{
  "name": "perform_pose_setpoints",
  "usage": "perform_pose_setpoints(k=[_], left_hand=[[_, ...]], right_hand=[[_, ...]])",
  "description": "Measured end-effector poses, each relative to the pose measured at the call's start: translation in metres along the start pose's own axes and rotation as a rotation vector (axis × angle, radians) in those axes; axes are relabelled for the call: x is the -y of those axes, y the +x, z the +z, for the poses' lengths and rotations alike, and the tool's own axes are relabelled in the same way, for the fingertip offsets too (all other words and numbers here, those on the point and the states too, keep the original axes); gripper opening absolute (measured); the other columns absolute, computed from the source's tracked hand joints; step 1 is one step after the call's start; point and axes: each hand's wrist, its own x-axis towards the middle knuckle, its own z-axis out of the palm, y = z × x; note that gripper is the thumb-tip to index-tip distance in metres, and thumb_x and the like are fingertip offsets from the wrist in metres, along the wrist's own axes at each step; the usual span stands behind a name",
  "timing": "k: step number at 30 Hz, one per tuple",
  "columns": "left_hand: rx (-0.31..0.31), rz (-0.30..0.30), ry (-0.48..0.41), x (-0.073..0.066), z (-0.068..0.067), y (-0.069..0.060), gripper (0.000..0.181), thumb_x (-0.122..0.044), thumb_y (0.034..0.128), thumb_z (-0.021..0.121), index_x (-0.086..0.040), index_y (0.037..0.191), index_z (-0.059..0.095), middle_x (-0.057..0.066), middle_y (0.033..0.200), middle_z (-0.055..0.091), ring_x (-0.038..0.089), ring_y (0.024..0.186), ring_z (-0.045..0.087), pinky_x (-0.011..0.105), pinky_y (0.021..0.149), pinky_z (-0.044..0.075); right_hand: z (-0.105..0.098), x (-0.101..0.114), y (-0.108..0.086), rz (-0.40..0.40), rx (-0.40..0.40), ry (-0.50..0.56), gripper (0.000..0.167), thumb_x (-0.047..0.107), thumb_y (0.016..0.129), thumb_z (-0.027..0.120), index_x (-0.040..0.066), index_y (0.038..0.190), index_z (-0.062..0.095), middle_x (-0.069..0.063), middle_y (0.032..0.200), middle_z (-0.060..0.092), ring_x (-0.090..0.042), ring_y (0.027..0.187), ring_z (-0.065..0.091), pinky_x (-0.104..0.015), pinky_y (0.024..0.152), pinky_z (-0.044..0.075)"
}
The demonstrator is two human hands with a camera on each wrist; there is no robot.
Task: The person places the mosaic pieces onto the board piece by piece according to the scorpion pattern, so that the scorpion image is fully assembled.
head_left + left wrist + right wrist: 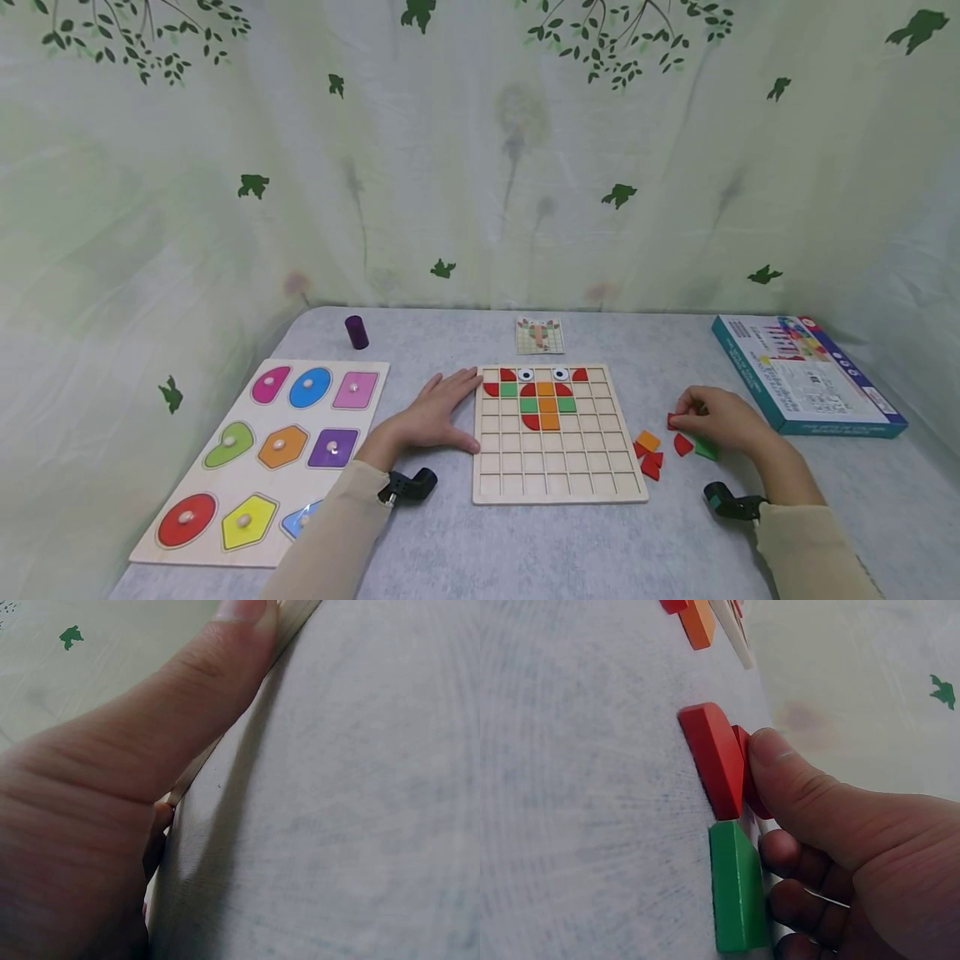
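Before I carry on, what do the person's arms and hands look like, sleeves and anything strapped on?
The left sleeve and right sleeve are beige and stop short of the hands. A small black device is strapped on each arm: left device, right device. The left hand and right hand wear no gloves. No cables show.

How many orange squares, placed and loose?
4: three orange squares in one column on the grid board, one loose square right of it. The right hand may hide more.
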Motion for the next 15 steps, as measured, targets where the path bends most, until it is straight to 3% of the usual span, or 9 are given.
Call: perform_pose_setpoints(k=[10, 15], left_hand=[[-0.005, 0.002, 0.01, 0.0024, 0.0008, 0.0007, 0.114, -0.059, 0.0735, 0.081, -0.013, 0.16, 0.024, 0.006, 0.169, 0.017, 0.025, 0.158, 0.011, 0.053, 0.128, 0.001], [-0.007, 0.004, 0.013, 0.0028, 0.0014, 0.0016, 0.113, -0.06, 0.0737, 0.081, -0.013, 0.16, 0.024, 0.006, 0.169, 0.018, 0.026, 0.158, 0.012, 0.054, 0.128, 0.002]], right_hand=[[-0.0002, 0.0022, -0.0002, -0.019, -0.004, -0.009, 0.022, 0.029, 0.09, 0.075, 0.01, 0.09, 0.064, -0.003, 0.085, 0.062, -0.019, 0.084, 0.055, -0.029, 0.073, 0.051], [-0.0003, 0.0009, -0.0003, -0.034, -0.003, 0.015, 0.025, 0.028, 0.086, 0.078, 0.01, 0.098, 0.065, -0.004, 0.084, 0.059, -0.019, 0.084, 0.054, -0.028, 0.072, 0.049]])
